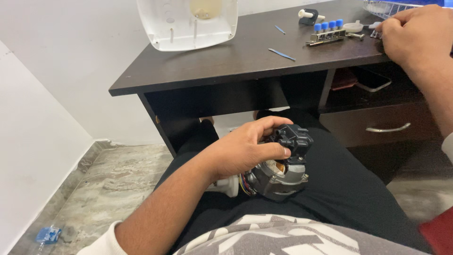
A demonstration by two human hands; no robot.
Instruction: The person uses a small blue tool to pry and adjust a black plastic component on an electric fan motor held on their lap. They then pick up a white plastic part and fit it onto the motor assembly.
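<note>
Resting on the person's lap, a grey metal motor assembly with a black plastic cap and a white plastic end piece (278, 170) is held by the left hand (245, 148), whose grip is clamped around it: the fingers (271, 151) curl over the black cap at the top and the thumb lies along the side nearest the bench. Copper-coloured windings show through an opening in the grey housing, and a bundle of coloured wires sits just beside the white end piece. The lap is covered by black trousers (349, 189).

Higher in the same head view, the right hand (413, 33) reaches onto the dark brown wooden bench (226, 59) at its far right edge. Its fingers are bent together over a small metal part there, but whether they actually pinch it cannot be told. Just beside that hand lies a metal bar with four blue caps (328, 30). A thin blue tool (281, 54) lies nearer the middle, well apart from the hand, and a white plastic casing (188, 26) rests at the left end. Under the bench top, a drawer with a curved metal handle (388, 128) sits below an open shelf.
</note>
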